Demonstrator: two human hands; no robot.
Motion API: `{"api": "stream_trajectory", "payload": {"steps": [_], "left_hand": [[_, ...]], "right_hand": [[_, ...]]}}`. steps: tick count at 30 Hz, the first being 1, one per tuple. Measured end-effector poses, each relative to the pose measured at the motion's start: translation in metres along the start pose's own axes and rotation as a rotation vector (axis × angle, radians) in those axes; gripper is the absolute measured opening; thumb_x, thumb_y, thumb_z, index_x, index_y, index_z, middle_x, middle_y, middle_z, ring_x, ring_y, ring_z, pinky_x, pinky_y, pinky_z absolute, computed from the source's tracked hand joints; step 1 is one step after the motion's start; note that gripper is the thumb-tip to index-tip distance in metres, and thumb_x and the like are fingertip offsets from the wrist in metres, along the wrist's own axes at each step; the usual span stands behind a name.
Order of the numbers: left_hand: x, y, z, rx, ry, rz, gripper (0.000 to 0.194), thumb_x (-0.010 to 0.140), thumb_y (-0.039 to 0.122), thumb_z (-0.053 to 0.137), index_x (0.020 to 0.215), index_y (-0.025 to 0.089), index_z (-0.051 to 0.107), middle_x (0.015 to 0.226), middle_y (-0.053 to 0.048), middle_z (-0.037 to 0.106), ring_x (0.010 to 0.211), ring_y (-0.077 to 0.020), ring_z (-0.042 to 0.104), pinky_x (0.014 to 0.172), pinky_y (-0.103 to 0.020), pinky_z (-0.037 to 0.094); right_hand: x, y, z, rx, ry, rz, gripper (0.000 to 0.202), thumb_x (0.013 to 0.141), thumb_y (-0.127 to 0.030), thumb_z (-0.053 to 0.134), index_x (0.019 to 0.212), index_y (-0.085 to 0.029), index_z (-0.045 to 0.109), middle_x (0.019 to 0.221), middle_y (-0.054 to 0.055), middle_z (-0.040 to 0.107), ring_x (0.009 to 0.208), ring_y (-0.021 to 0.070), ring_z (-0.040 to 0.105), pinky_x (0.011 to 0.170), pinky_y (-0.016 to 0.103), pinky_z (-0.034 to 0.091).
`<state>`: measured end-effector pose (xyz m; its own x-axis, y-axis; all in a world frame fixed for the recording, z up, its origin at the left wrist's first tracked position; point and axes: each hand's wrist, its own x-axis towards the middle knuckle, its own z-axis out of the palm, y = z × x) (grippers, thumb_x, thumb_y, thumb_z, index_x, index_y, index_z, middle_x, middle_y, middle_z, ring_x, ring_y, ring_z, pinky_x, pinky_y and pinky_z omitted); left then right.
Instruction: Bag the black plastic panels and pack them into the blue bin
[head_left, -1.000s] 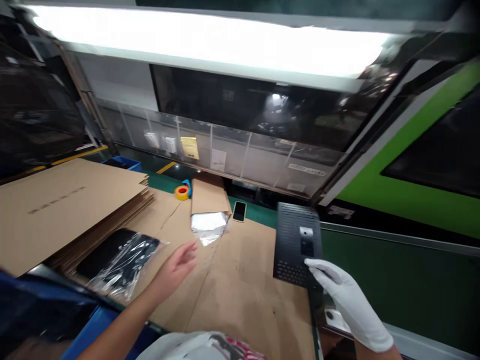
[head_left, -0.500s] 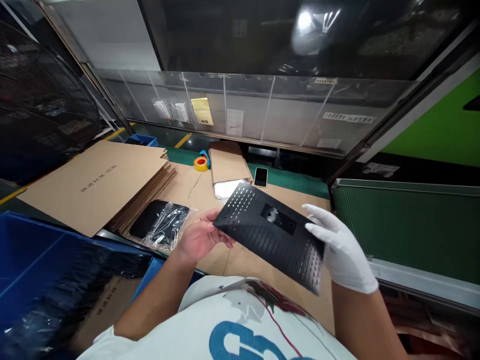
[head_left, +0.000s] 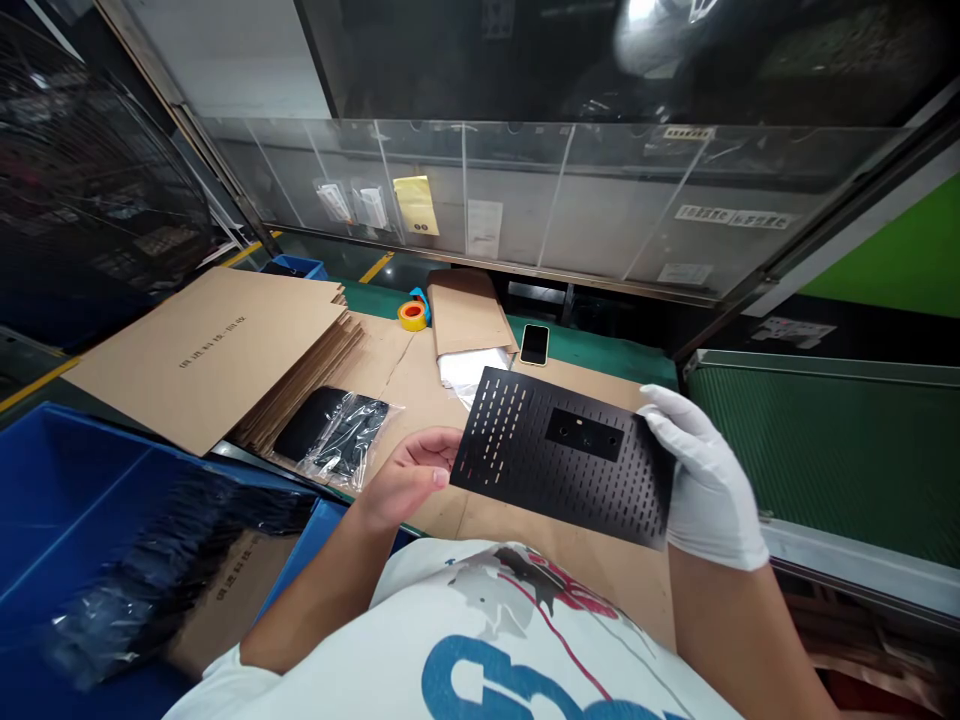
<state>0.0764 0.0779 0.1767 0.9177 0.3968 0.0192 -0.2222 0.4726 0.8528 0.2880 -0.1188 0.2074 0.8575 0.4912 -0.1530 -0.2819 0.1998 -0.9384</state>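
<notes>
A flat black perforated panel [head_left: 525, 485], with rows of small slots and a solid rectangle bearing a few holes, is held up in front of my body. My bare left hand [head_left: 412, 475] grips its left edge, thumb on the near side and fingers partly hidden behind. On the right edge my right hand [head_left: 709, 480], in a white glove, is closed round the panel. Beneath it lies a cardboard sheet [head_left: 480, 525] on the bench. To the left of my left hand, a black panel in a clear plastic bag [head_left: 337, 430] rests on the bench.
Stacked cardboard sheets [head_left: 210, 350] stand at left, above a blue bin [head_left: 45, 490] with bagged black parts. At the back are yellow tape [head_left: 412, 314], a cardboard sleeve [head_left: 469, 310] and a phone [head_left: 534, 344]. A green ribbed conveyor [head_left: 825, 450] runs at right.
Both hands have turned the panel, raising its right end so it lies more level and its slotted face shows more squarely. The view has shifted slightly.
</notes>
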Motion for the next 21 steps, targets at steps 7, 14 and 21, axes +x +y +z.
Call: {"api": "stream_trajectory", "payload": {"steps": [7,14,21], "left_hand": [[-0.001,-0.001,-0.004,0.046,-0.092,-0.006,0.043,0.064,0.031,0.082,0.105,0.021,0.071,0.108,-0.009,0.073,0.103,-0.0298,0.066,0.094,-0.045,0.05],[0.013,0.007,-0.002,0.797,0.144,0.199,0.09,0.082,0.054,0.063,0.153,0.03,0.013,0.159,-0.013,0.021,0.138,-0.0313,0.037,0.113,-0.052,0.03],[0.036,-0.008,0.025,2.013,0.044,0.146,0.083,0.077,0.035,0.07,0.147,0.013,0.033,0.156,-0.02,0.026,0.142,-0.0393,0.025,0.114,-0.067,0.001]], "right_hand": [[0.004,0.002,0.0,-0.006,0.004,-0.033,0.034,0.064,-0.035,0.082,0.097,-0.031,0.073,0.082,0.0,0.06,0.068,0.0135,0.055,0.055,0.024,0.047],[0.008,0.003,0.007,0.044,0.056,0.112,0.038,0.064,-0.036,0.082,0.1,-0.027,0.073,0.087,-0.002,0.067,0.071,0.0112,0.061,0.057,0.018,0.051],[0.007,0.004,0.016,-0.115,-0.071,0.06,0.029,0.07,-0.036,0.077,0.095,-0.023,0.074,0.087,0.001,0.069,0.07,0.0122,0.06,0.055,0.019,0.048]]}}
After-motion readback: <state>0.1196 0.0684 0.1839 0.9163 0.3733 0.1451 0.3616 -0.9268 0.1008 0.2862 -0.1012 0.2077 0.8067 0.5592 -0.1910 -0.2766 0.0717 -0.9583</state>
